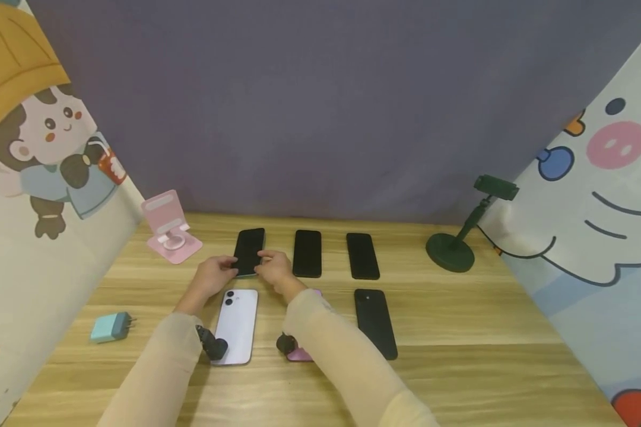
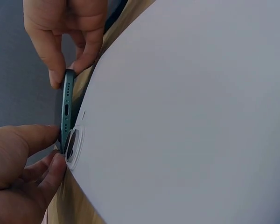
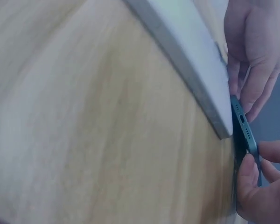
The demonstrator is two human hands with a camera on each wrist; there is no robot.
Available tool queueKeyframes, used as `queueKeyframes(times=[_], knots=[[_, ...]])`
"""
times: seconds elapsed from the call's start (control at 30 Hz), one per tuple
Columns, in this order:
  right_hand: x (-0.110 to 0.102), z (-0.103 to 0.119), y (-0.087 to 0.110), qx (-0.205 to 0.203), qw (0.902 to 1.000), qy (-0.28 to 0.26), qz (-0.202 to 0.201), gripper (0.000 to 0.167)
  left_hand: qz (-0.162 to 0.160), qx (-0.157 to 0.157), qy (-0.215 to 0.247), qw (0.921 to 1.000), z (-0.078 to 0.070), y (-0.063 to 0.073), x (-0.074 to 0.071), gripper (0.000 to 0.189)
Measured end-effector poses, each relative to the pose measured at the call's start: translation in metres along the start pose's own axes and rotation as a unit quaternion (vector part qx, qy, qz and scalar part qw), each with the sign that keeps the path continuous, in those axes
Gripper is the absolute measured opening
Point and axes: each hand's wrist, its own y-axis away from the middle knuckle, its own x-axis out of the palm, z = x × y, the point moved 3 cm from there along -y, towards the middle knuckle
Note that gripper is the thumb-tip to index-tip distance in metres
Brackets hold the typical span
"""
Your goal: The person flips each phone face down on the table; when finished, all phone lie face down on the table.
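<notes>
Table (image 1: 475, 356) carrying a two-sided pinch

The left grip (image 1: 213, 276) is narrowly pinching the near left corner of a green-edged phone (image 1: 248, 244); the right grip (image 1: 275, 268) is pinching the near right corner. The phone is showing its dark screen between them, just beyond a white phone (image 1: 238, 326). A teal charger (image 1: 109, 328) is resting well apart. The port (image 2: 66, 109) is facing the person.

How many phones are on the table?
6. Far row: left phone, held by left hand and right hand; middle phone; right phone. Near row: white phone; pink phone, mostly hidden by the right sleeve; black phone.
</notes>
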Motion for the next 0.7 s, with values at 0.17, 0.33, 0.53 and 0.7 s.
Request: queueKeyframes(times=[0.17, 0.33, 0.53, 0.7], knots=[[0.001, 0.001, 0.003, 0.005, 0.9980, -0.063, 0.003, 0.043, 0.004, -0.015, 0.008, 0.9998, -0.001, 0.000, 0.001, 0.035], [-0.002, 0.002, 0.006, 0.012, 0.9937, -0.110, 0.016, 0.045, 0.011, -0.019, 0.031, 0.9993, -0.003, 0.000, 0.005, 0.036], [-0.008, 0.000, 0.005, 0.010, 0.9904, -0.132, 0.037, 0.044, 0.016, -0.010, 0.041, 0.9990, -0.008, -0.001, 0.009, 0.037], [-0.010, 0.001, 0.003, 0.005, 0.9847, -0.164, 0.058, 0.045, 0.021, -0.013, 0.046, 0.9987, -0.013, -0.002, 0.010, 0.040]])
